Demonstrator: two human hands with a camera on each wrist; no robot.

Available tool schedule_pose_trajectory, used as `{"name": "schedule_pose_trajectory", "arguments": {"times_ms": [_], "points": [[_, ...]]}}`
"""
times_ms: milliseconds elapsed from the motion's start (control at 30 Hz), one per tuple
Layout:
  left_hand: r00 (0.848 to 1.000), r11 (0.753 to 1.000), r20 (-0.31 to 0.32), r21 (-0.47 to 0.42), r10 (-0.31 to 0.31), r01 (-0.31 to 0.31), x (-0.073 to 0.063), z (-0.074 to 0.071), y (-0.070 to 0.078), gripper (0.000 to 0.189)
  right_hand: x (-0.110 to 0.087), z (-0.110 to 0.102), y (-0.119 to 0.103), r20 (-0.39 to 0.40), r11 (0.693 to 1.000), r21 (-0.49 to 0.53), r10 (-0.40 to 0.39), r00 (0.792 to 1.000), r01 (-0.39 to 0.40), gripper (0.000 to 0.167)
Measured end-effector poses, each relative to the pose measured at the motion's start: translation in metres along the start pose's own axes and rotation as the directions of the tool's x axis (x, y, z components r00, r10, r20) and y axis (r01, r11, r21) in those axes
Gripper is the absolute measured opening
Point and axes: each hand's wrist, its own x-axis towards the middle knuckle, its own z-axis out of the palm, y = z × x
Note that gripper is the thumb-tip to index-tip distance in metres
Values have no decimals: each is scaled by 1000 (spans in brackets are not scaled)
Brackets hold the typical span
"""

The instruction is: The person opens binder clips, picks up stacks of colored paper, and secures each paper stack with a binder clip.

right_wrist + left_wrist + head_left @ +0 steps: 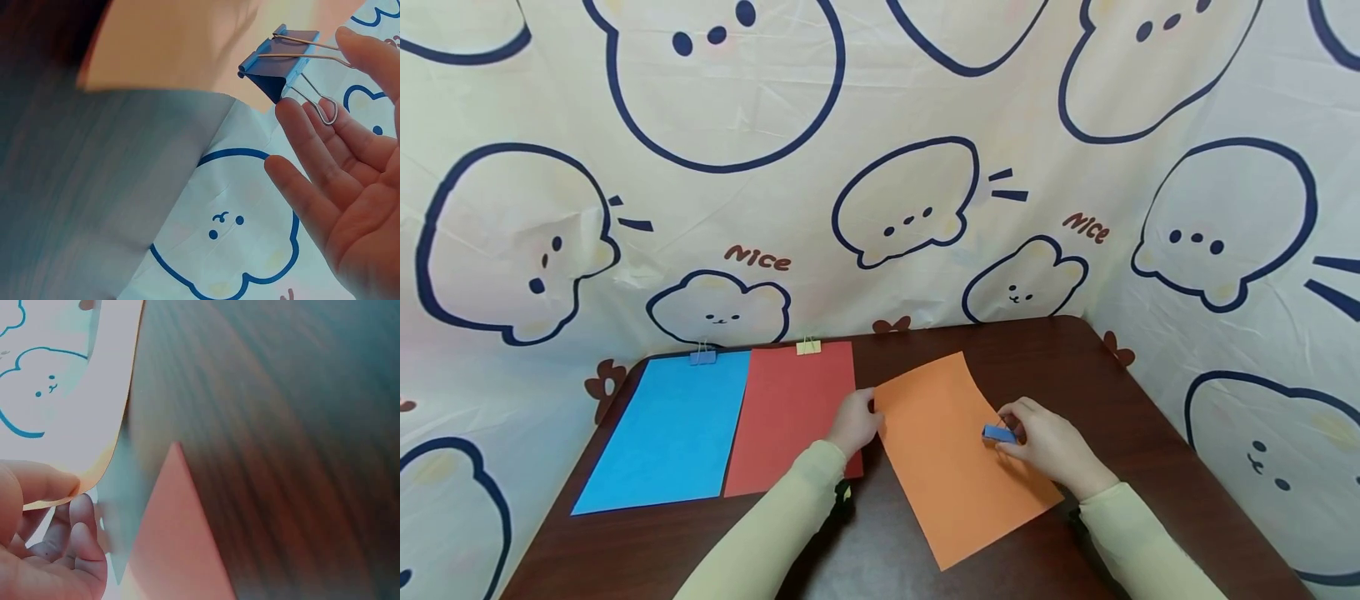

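Observation:
A sheet of orange paper [940, 483] is tilted over the table's middle. My left hand [853, 421] pinches its left edge near the upper corner between thumb and fingers, and the edge bends there in the left wrist view. At the sheet's right edge, my right hand [1051, 440] holds a blue binder clip [998, 434]. In the right wrist view, the thumb lies at the upper wire handle of the clip [281, 59] and the fingers at the lower one. The clip's mouth overlaps the orange sheet in that view.
To the left on the dark brown table [1030, 350] lie a blue sheet [662, 433] and a red sheet [790, 417], side by side. A blue clip [703, 357] sits on the blue sheet's top edge, a yellow clip [808, 347] on the red one's. Printed cloth [910, 100] surrounds the table.

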Motion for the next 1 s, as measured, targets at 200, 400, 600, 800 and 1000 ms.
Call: {"name": "schedule_pose_trajectory", "arguments": {"times_ms": [200, 400, 600, 800, 1000], "points": [[1000, 999, 0, -40, 0, 0, -2, -7, -4, 40, 0, 0, -2, -11, 1000, 6, -13, 1000, 13, 45], [1000, 999, 7, -39, -10, 10, -3, -14, -10, 39, 2, 1, -5, -36, 999, -4, -48, 998, 48, 46], [1000, 999, -6, -31, 23, -23, -4, -18, -11, 29, 6, 2, -10, -20, 1000, 20, -24, 1000, 24, 49], [1000, 1000, -3, -18, 5, -5, -7, -23, -10, 31, 12, 5, -14, -38, 998, 13, -63, 997, 63, 49], [1000, 1000, 5, 11, -12, 12, -10, -25, -11, 25, 22, 8, -21, -74, 993, 21, -118, 990, 120, 47]]}}
